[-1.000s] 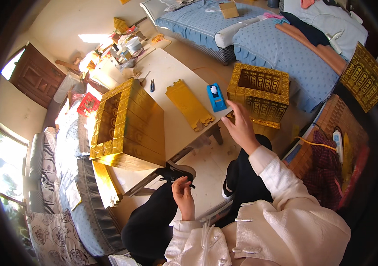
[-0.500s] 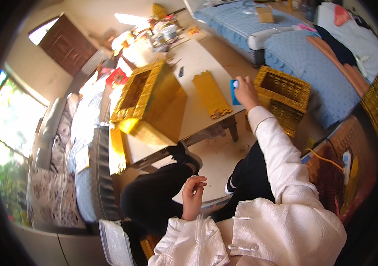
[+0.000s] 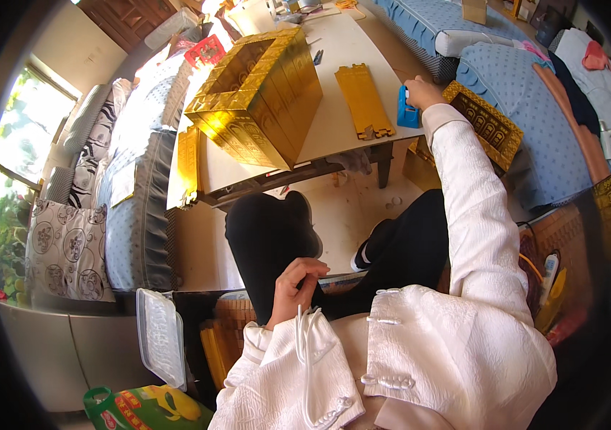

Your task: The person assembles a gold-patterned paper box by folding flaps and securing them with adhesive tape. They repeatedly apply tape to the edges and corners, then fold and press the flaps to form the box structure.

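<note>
My right hand (image 3: 424,94) reaches out over the table's right corner. Its fingers are closed on the upper part of a blue tape dispenser (image 3: 408,113), which stands at the table edge; the hand hides part of it. Close to my lap, my left hand (image 3: 297,285) is loosely bent and open, with nothing visible in it. A flat yellow-gold panel (image 3: 364,100) with notched ends lies just left of the dispenser. Farther left, a large gold box (image 3: 277,107) with a rectangular opening in its top sits on the white table (image 3: 345,36).
A second gold openwork box (image 3: 488,118) stands right of the table, beside a blue-covered sofa (image 3: 520,93). Another gold strip (image 3: 188,165) lies at the table's left corner. A clear plastic container (image 3: 162,337) and a green bag (image 3: 144,408) are at lower left.
My view has tilted downward, so the table sits higher in the picture. My right hand stays at the dispenser. The left hand remains by my lap, its fingers slightly shifted.
</note>
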{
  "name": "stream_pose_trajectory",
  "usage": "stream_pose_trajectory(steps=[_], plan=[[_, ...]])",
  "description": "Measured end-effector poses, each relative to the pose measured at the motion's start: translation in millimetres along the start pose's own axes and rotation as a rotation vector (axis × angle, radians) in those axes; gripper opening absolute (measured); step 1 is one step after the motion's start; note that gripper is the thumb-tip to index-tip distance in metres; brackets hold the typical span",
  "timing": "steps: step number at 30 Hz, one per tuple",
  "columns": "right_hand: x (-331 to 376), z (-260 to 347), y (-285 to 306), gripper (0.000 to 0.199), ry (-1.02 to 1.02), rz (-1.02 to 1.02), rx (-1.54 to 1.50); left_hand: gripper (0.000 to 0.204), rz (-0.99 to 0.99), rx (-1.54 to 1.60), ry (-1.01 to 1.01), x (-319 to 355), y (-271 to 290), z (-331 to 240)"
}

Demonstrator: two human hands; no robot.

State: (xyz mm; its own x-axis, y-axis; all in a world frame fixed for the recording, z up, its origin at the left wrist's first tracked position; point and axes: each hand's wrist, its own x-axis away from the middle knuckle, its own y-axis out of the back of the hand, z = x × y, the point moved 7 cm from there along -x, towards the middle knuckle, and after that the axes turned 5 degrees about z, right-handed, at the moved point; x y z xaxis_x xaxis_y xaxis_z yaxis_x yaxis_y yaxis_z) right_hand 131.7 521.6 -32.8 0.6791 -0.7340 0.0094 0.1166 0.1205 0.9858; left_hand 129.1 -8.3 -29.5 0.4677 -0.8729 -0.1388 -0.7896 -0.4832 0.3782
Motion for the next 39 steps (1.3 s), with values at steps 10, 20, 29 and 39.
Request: stream_pose_trajectory(steps=[10,20,29,39], plan=[[-9.0,-6.5,-11.4,0.024,0.308,-0.025,0.07,0.026,-0.076,0.189,0.146,-21.5,16.5,95.5],[49.9,5.6,33.4,0.036,0.158,-0.383,-0.007,0.024,0.008,0.282,0.168,-57.4,25.6,137.8],[153.3,171.2,-14.3,0.033,0.208,-0.026,-0.632,0.018,0.124,0.809,0.305,-61.5,21.9,158.3],[258.4,316.1,-80.4,0.059,0.717,0.204,-0.479,0.03,0.013,1.335,0.269,-62.7,-1.1,195.1]])
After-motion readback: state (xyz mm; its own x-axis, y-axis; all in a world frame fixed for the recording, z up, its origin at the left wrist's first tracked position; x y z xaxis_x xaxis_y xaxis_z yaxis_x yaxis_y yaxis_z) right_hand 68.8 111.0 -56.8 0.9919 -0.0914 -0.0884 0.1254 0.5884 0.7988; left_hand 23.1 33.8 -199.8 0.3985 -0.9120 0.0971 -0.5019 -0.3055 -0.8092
